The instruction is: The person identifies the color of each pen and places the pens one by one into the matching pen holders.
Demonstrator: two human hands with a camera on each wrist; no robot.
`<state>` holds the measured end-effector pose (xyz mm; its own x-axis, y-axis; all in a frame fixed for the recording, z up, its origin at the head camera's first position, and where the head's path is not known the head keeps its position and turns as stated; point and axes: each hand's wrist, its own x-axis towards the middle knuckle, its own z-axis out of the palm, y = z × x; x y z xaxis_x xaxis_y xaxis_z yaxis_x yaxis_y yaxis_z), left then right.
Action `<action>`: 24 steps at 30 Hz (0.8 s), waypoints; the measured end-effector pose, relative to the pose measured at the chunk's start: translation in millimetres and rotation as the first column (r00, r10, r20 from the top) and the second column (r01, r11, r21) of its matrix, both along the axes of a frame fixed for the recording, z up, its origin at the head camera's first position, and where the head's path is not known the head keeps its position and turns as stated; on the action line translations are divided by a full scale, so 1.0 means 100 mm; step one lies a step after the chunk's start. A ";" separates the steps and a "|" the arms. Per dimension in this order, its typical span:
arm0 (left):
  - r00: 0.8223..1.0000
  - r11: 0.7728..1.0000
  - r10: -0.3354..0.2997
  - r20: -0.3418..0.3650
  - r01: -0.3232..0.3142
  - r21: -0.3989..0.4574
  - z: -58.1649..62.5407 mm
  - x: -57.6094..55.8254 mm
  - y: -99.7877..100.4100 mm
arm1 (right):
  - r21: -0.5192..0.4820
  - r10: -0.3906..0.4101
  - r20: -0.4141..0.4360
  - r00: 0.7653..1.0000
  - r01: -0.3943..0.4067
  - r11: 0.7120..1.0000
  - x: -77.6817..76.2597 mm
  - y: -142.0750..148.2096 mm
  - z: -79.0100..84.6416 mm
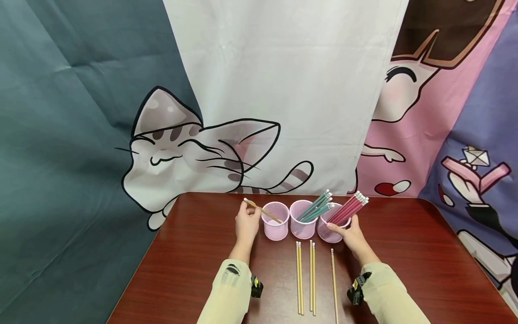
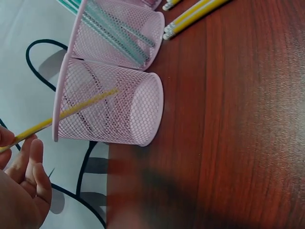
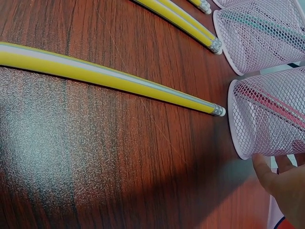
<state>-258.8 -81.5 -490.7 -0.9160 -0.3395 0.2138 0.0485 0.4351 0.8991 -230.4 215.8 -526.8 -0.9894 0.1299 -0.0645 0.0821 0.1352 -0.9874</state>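
Note:
In the head view my left hand [image 1: 247,223] pinches a yellow pencil [image 1: 263,210] near its eraser end. The pencil slants over the rim, its other end inside the left pink mesh pencil cup [image 1: 276,232]; the left wrist view shows that yellow pencil [image 2: 35,128] through the mesh. No other pencil shows in that cup. My right hand [image 1: 354,237] grips the side of the right pencil cup [image 1: 328,235], thumb at its front, other fingers partly hidden. A bundle of dark pink pencils [image 1: 348,209] leans rightward out of it, erasers up.
Between these two stands the middle pencil cup [image 1: 302,231], holding several green pencils [image 1: 313,210]. In front of the cups, two pairs of yellow pencils [image 1: 299,279] and a single yellow pencil [image 1: 334,283] lie on the brown table [image 1: 182,256]. A printed cloth [image 1: 291,90] hangs behind.

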 end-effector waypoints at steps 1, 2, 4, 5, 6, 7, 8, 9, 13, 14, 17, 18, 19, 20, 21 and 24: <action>1.000 1.000 -0.002 0.003 0.002 -0.005 -0.01 0.00 0.00 | 0.009 -0.001 -0.004 1.000 0.001 1.000 -0.02 0.01 -0.05; 1.000 1.000 -0.005 0.006 0.005 -0.007 -0.02 0.00 0.00 | 0.017 -0.003 -0.009 1.000 0.003 1.000 -0.02 0.01 -0.05; 1.000 1.000 -0.010 0.007 0.010 -0.007 -0.02 0.00 -0.01 | 0.026 -0.006 -0.010 1.000 0.006 1.000 -0.02 0.02 -0.06; 1.000 1.000 -0.012 0.007 0.012 -0.006 -0.02 0.00 -0.01 | 0.031 -0.006 -0.009 1.000 0.006 1.000 -0.02 0.02 -0.06; 1.000 1.000 -0.015 0.005 0.015 -0.005 -0.03 0.00 -0.01 | 0.035 -0.007 -0.007 1.000 0.007 0.999 -0.02 0.02 -0.05; 1.000 1.000 -0.018 0.007 0.018 -0.002 -0.04 0.00 -0.02 | 0.039 -0.007 -0.004 1.000 0.007 0.999 -0.02 0.02 -0.05; 1.000 1.000 -0.020 0.009 0.020 0.001 -0.04 0.00 -0.02 | 0.044 -0.009 0.000 1.000 0.009 0.999 -0.02 0.02 -0.05; 1.000 1.000 -0.022 0.011 0.022 0.002 -0.05 0.00 -0.03 | 0.048 -0.007 0.001 1.000 0.006 0.999 -0.02 0.02 -0.05; 1.000 1.000 -0.012 0.025 0.012 -0.009 -0.07 0.01 -0.04 | 0.045 -0.004 0.003 1.000 0.004 0.999 -0.03 0.02 -0.06; 1.000 1.000 -0.007 0.026 0.008 -0.016 -0.08 0.01 -0.04 | 0.044 -0.004 -0.001 1.000 0.004 0.999 -0.03 0.02 -0.06; 0.999 1.000 -0.004 0.042 0.005 -0.022 -0.10 0.03 -0.05 | 0.043 -0.007 -0.012 1.000 0.007 0.999 -0.03 0.01 -0.06; 0.999 1.000 -0.007 0.054 0.008 -0.024 -0.10 0.03 -0.06 | 0.045 -0.007 -0.017 1.000 0.008 0.999 -0.03 0.01 -0.07; 0.998 0.999 -0.009 0.068 0.011 -0.030 -0.11 0.04 -0.06 | 0.045 -0.008 -0.021 1.000 0.009 0.999 -0.03 0.00 -0.07; 0.996 0.999 -0.014 0.089 0.017 -0.036 -0.12 0.04 -0.07 | 0.038 -0.016 -0.022 1.000 0.017 0.999 -0.03 0.00 -0.07; 0.993 0.999 -0.019 0.119 0.025 -0.043 -0.13 0.05 -0.08 | 0.032 -0.016 -0.024 1.000 0.017 0.999 -0.03 0.00 -0.08; 0.971 0.992 -0.074 0.228 0.095 -0.084 -0.18 0.09 -0.11 | 0.000 -0.005 -0.013 1.000 0.005 1.000 -0.04 0.02 -0.07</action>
<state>-250.1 -92.3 -509.1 -0.9687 -0.2467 0.0267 -0.1092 0.5205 0.8468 -234.0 217.5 -533.4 -0.9896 0.1346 -0.0516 0.0698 0.1346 -0.9884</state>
